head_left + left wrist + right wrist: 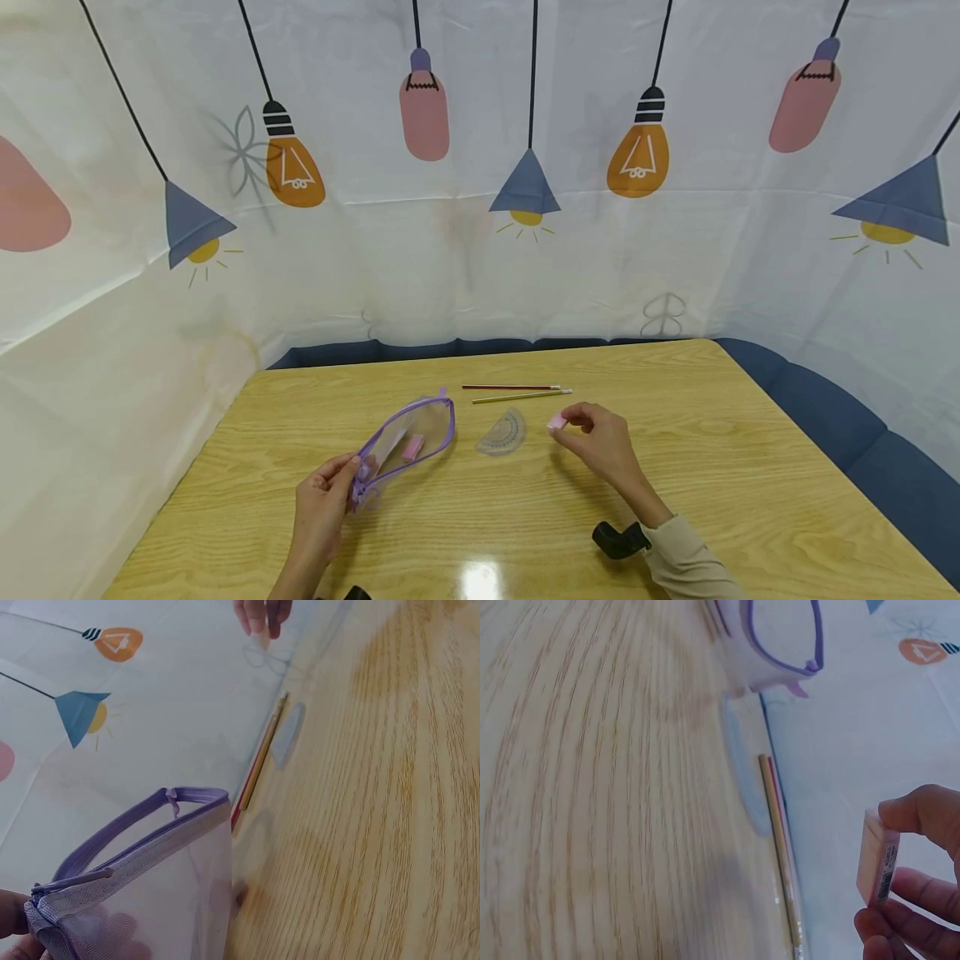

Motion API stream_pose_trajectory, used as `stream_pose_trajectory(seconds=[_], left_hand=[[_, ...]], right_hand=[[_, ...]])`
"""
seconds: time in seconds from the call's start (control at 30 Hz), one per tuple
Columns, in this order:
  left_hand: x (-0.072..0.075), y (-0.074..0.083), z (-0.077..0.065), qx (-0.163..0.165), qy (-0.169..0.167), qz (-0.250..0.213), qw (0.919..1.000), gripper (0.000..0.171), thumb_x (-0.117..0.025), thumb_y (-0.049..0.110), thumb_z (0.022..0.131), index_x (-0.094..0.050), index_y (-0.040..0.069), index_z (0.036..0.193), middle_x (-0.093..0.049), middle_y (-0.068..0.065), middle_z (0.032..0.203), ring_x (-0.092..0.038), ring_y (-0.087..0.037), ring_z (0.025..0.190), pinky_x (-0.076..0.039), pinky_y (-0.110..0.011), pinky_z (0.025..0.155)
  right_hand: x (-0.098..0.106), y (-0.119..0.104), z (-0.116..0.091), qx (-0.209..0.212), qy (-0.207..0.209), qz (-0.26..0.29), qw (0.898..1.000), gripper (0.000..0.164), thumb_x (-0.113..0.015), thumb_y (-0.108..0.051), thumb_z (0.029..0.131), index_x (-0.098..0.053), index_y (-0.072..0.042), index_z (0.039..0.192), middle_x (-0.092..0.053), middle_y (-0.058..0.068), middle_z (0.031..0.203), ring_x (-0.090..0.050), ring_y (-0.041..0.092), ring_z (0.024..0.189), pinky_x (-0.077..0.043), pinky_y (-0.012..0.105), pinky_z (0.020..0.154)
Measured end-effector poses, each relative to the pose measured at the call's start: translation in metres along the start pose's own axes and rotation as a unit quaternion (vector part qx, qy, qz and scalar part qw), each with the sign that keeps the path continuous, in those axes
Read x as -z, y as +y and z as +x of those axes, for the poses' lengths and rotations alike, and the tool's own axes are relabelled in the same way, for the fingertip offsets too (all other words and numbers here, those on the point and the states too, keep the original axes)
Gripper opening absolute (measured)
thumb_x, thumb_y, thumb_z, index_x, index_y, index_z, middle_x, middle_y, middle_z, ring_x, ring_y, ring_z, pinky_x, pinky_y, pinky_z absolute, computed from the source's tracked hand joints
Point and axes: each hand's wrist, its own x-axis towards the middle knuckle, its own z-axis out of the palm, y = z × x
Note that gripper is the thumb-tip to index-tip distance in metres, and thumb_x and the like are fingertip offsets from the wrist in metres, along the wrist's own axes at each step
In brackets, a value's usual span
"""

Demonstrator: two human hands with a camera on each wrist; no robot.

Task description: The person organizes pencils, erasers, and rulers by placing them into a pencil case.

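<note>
A: Nearest us, what do we make of the pouch (176,874) at the left hand (318,504)?

B: We judge it light and floppy, its see-through wall likely to fold if we squeeze it; the purple-trimmed rim is our best hold. Its mouth gapes beyond the fingers, and inside we see a pink block (413,448) beside a long pale strip we can't name surely.

A: And how is that hand set?

B: Thumb and fingers pinch the pouch's near end, so they're clamped on it.

A: Then the pink eraser (875,859), over at the right hand (602,442)?

B: We'd expect it light, firm with a slight give and hardly fragile; its flat sides suit a pinch. It's at the fingertips, above the surface (480,517).

A: How wide are those fingers?

B: Only the eraser's width, thumb on one side and fingertips on the other.

A: Farther out?

B: We have a clear protractor (504,433) flat just left of the right hand's fingertips, then a yellow pencil (521,397) and a red pencil (510,387) beyond it.
</note>
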Motion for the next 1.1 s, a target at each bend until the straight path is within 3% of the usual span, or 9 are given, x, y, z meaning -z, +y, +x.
stream_pose_trajectory(seconds=[0.57, 0.9, 1.1], left_hand=[[0.002, 0.000, 0.000, -0.007, -0.007, -0.018, 0.9998, 0.018, -0.062, 0.014, 0.096, -0.069, -0.001, 0.104, -0.071, 0.000, 0.081, -0.065, -0.010, 0.069, -0.051, -0.021, 0.054], [0.001, 0.001, -0.001, 0.007, 0.004, -0.030, 0.9995, 0.015, -0.063, 0.014, 0.096, -0.069, 0.002, 0.103, -0.072, 0.001, 0.083, -0.067, -0.011, 0.072, -0.052, -0.021, 0.055], [0.001, 0.002, -0.002, 0.004, 0.004, -0.031, 0.9995, 0.020, -0.063, 0.015, 0.096, -0.068, -0.002, 0.107, -0.071, 0.002, 0.081, -0.065, -0.010, 0.070, -0.051, -0.021, 0.054]], right_hand=[[0.000, -0.013, -0.001, 0.005, 0.001, 0.013, 1.000, 0.027, -0.085, -0.023, 0.076, -0.071, -0.010, 0.095, -0.067, 0.000, 0.091, -0.064, 0.021, 0.085, -0.054, 0.040, 0.076], [0.000, -0.023, -0.003, 0.021, -0.002, 0.033, 0.999, 0.026, -0.084, -0.022, 0.077, -0.072, -0.011, 0.096, -0.067, -0.001, 0.093, -0.064, 0.029, 0.088, -0.054, 0.046, 0.077], [0.000, -0.030, -0.004, 0.036, 0.005, 0.038, 0.999, 0.027, -0.085, -0.021, 0.076, -0.072, -0.011, 0.097, -0.067, -0.001, 0.093, -0.064, 0.027, 0.088, -0.054, 0.044, 0.076]])
